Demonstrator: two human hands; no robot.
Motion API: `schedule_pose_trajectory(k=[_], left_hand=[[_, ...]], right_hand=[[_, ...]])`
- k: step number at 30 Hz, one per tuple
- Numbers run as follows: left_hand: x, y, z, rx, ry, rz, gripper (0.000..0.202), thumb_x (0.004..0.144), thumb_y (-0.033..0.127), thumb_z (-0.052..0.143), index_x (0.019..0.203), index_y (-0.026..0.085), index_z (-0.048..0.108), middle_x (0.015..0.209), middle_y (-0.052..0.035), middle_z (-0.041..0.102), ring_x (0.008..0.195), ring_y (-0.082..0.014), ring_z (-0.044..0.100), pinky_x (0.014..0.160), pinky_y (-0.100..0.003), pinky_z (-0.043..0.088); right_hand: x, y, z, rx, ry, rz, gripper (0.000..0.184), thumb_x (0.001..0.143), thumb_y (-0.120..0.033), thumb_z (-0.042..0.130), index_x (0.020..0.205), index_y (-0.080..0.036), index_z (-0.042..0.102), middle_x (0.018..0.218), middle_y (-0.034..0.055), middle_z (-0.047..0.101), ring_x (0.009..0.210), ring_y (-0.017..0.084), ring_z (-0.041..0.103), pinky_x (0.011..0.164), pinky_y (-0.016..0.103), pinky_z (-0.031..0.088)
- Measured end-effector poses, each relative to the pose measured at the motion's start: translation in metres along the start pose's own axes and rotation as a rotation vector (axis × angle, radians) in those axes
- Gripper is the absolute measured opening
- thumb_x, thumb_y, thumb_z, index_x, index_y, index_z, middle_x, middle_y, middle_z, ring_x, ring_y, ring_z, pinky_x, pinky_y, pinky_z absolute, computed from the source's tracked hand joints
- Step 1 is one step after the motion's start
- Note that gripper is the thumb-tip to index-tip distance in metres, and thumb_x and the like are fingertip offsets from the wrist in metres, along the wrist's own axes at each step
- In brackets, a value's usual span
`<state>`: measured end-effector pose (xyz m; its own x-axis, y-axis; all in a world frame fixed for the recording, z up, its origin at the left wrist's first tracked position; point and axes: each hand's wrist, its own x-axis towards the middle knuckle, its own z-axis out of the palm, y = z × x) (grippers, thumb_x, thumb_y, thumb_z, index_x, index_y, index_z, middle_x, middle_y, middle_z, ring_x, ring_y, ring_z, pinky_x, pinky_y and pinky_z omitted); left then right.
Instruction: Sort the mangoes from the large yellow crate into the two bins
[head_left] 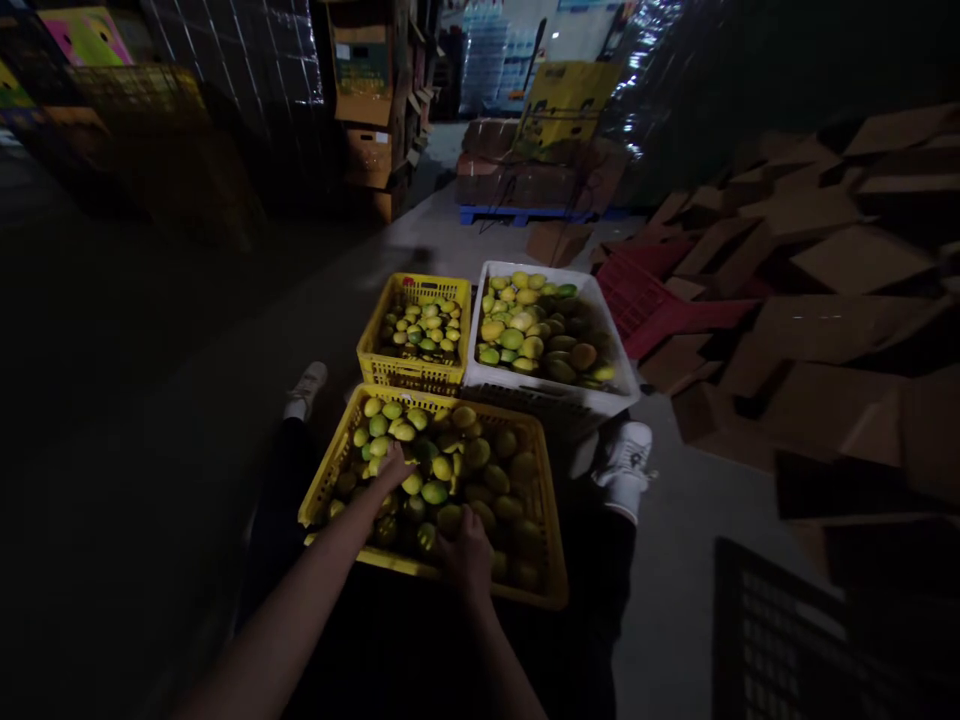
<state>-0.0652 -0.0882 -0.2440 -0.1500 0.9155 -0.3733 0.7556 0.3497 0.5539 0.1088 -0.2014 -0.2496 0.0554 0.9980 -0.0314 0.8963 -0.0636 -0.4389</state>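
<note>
A yellow plastic crate (546, 570) full of yellow and green round fruit (435, 470) sits between my legs on the floor. My left hand (391, 468) reaches into its left side, fingers curled down among the fruit. My right hand (466, 550) rests in the near part of the crate, fingers bent onto the fruit. Whether either hand has hold of a fruit is hidden in the dim light.
Beyond it stand a smaller yellow crate (415, 370) and a white crate (555, 395), both holding fruit. My white shoes (626, 462) flank the crates. Flattened cardboard boxes (825, 300) and red crates (645, 300) pile up on the right; a dark crate (787, 630) lies near right.
</note>
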Motion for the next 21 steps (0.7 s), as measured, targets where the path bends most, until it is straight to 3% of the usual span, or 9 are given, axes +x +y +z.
schedule_pose_trajectory(k=[6, 11, 14, 18, 21], left_hand=[[0.005, -0.009, 0.004, 0.123, -0.022, -0.046, 0.067, 0.072, 0.029, 0.064, 0.134, 0.018, 0.042, 0.143, -0.0166, 0.038, 0.11, -0.029, 0.056, 0.086, -0.033, 0.044], [0.008, -0.016, 0.003, 0.159, -0.031, -0.024, 0.073, 0.074, 0.03, 0.064, 0.139, 0.015, 0.034, 0.124, -0.0148, 0.056, 0.11, -0.026, 0.055, 0.09, -0.031, 0.041], [0.003, -0.02, 0.002, 0.184, -0.031, -0.033, 0.068, 0.078, 0.032, 0.06, 0.138, 0.012, 0.035, 0.115, -0.0171, 0.06, 0.11, -0.0293, 0.054, 0.091, -0.035, 0.039], [-0.009, -0.016, 0.0, 0.208, 0.016, -0.013, 0.061, 0.078, 0.025, 0.057, 0.134, 0.008, 0.039, 0.13, -0.0239, 0.047, 0.124, -0.0367, 0.04, 0.099, -0.045, 0.031], [-0.014, -0.008, 0.0, 0.182, 0.013, 0.101, 0.064, 0.075, 0.021, 0.059, 0.135, 0.012, 0.038, 0.144, -0.0198, 0.034, 0.133, -0.0343, 0.027, 0.108, -0.044, 0.019]], right_hand=[[-0.001, -0.002, -0.002, -0.019, -0.035, -0.008, 0.051, 0.076, -0.027, 0.056, 0.122, -0.007, 0.048, 0.101, 0.0158, 0.063, 0.089, 0.027, 0.063, 0.076, 0.033, 0.046], [-0.002, -0.003, -0.001, -0.024, -0.051, 0.004, 0.052, 0.078, -0.034, 0.055, 0.124, -0.009, 0.046, 0.104, 0.0157, 0.062, 0.091, 0.027, 0.062, 0.075, 0.033, 0.045], [-0.002, -0.003, -0.001, -0.02, -0.05, 0.01, 0.052, 0.078, -0.036, 0.056, 0.123, -0.011, 0.046, 0.104, 0.0149, 0.062, 0.091, 0.027, 0.062, 0.075, 0.032, 0.045], [-0.001, -0.005, -0.005, -0.026, -0.055, 0.013, 0.051, 0.078, -0.037, 0.056, 0.122, -0.012, 0.047, 0.105, 0.0145, 0.063, 0.09, 0.027, 0.062, 0.074, 0.032, 0.044], [-0.001, -0.007, -0.008, -0.033, -0.068, 0.022, 0.053, 0.078, -0.036, 0.055, 0.123, -0.01, 0.046, 0.108, 0.0159, 0.062, 0.091, 0.027, 0.062, 0.074, 0.032, 0.044]])
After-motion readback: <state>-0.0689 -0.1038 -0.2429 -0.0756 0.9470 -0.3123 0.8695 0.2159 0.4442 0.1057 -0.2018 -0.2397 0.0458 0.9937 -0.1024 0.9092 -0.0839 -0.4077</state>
